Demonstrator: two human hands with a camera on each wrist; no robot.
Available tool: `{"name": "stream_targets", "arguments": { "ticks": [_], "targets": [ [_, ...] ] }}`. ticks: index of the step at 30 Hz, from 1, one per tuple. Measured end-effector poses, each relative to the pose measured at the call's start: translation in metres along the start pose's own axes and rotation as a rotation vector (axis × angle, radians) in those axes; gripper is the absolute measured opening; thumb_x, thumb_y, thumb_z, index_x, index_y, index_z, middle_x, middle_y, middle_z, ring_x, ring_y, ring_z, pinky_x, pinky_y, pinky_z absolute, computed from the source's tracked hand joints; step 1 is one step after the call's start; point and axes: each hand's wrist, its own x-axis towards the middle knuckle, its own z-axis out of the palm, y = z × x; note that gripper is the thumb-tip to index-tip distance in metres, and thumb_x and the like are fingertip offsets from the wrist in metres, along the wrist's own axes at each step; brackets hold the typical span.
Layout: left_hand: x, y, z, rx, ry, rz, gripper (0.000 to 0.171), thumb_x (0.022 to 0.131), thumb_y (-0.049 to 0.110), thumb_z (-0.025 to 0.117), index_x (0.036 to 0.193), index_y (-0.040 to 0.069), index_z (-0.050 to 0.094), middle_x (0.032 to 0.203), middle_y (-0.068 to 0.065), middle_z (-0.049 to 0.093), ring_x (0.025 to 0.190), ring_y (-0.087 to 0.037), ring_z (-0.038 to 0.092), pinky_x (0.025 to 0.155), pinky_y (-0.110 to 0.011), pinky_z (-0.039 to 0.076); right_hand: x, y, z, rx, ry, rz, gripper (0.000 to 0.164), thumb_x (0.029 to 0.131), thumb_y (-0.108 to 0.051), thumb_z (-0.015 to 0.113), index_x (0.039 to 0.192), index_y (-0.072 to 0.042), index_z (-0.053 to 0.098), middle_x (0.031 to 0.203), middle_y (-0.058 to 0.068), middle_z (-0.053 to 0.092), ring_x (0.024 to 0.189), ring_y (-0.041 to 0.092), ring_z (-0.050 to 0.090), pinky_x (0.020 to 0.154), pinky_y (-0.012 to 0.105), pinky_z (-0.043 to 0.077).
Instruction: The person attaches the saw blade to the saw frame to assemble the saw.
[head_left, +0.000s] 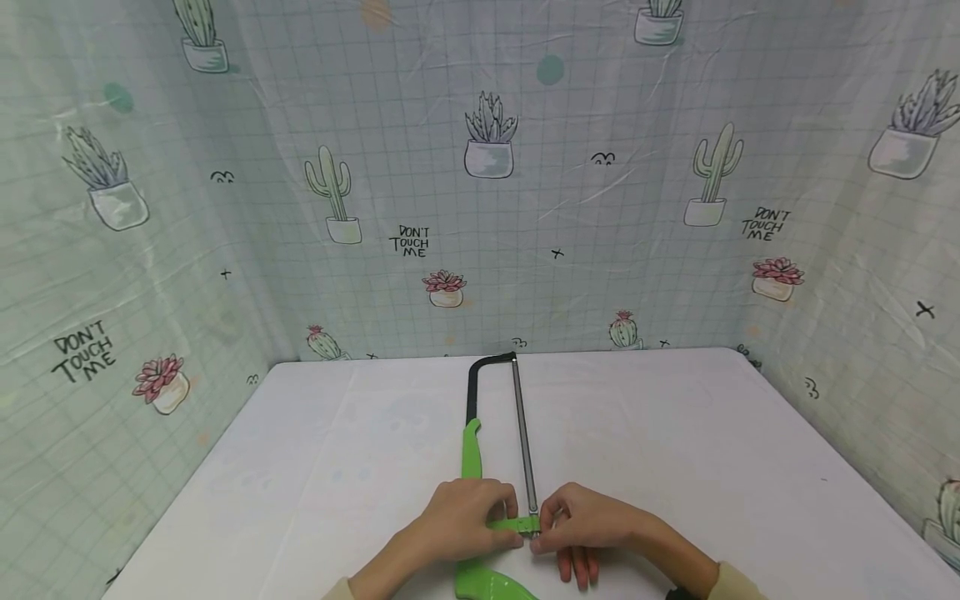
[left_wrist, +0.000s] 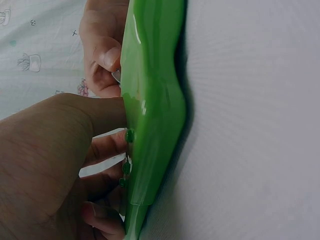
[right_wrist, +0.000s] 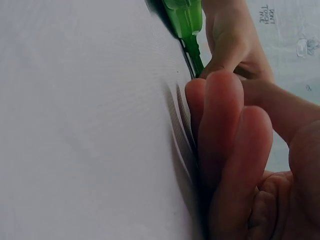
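Note:
A hacksaw (head_left: 471,454) with a green handle and black front frame lies on the white table, its far end pointing away. Its grey blade (head_left: 523,433) runs along the right side. My left hand (head_left: 467,521) reaches over the green body and holds the short green crosspiece (head_left: 517,524) near the blade's near end. At that same end, my right hand (head_left: 592,521) pinches a small metal piece (left_wrist: 116,75), mostly hidden by the thumb and finger. The right hand's other fingers (right_wrist: 222,115) hang curled close over the table.
The white table (head_left: 675,433) extends to both sides of the saw. Behind and beside it hangs a pale gridded cloth (head_left: 570,292) printed with potted cacti. A dark band (head_left: 681,593) shows at the right wrist.

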Motion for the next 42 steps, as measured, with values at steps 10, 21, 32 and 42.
{"name": "stream_targets", "arguments": {
  "ticks": [10,21,32,42],
  "targets": [
    [0.0006,0.0004,-0.0006,-0.001,-0.007,0.001,0.024,0.082,0.052,0.08,0.09,0.033,0.067,0.072,0.021,0.05,0.066,0.001,0.045,0.059,-0.022,0.036,-0.0003,-0.001,0.0032,-0.007,0.03,-0.001,0.018,0.093,-0.023,0.071,0.088,-0.008,0.061,0.056,0.0,0.068,0.041,0.006,0.06,0.039,0.021,0.045],
    [0.0003,0.0011,-0.0013,-0.008,-0.011,0.0,0.024,0.082,0.051,0.079,0.09,0.032,0.067,0.073,0.021,0.051,0.067,0.001,0.046,0.059,-0.022,0.036,0.0005,0.0001,0.0025,-0.001,0.023,0.0,0.021,0.095,-0.025,0.07,0.085,-0.01,0.06,0.056,0.0,0.068,0.04,0.007,0.06,0.038,0.021,0.045],
    [0.001,0.0011,-0.0008,-0.021,-0.008,0.001,0.024,0.083,0.052,0.08,0.089,0.032,0.068,0.071,0.021,0.051,0.066,0.001,0.046,0.058,-0.023,0.036,0.0008,-0.001,0.0018,-0.002,0.02,-0.014,0.018,0.095,-0.023,0.066,0.087,-0.008,0.061,0.074,0.05,0.06,0.04,0.009,0.061,0.038,0.022,0.045],
    [0.0007,0.001,-0.0001,-0.021,-0.003,0.006,0.023,0.082,0.051,0.079,0.089,0.032,0.068,0.071,0.021,0.052,0.066,0.001,0.046,0.058,-0.023,0.036,0.0012,-0.0015,-0.0003,0.004,-0.009,-0.005,0.012,0.094,-0.019,0.062,0.09,-0.007,0.062,0.074,0.045,0.064,0.043,0.008,0.062,0.039,0.021,0.047]
  ]
}}
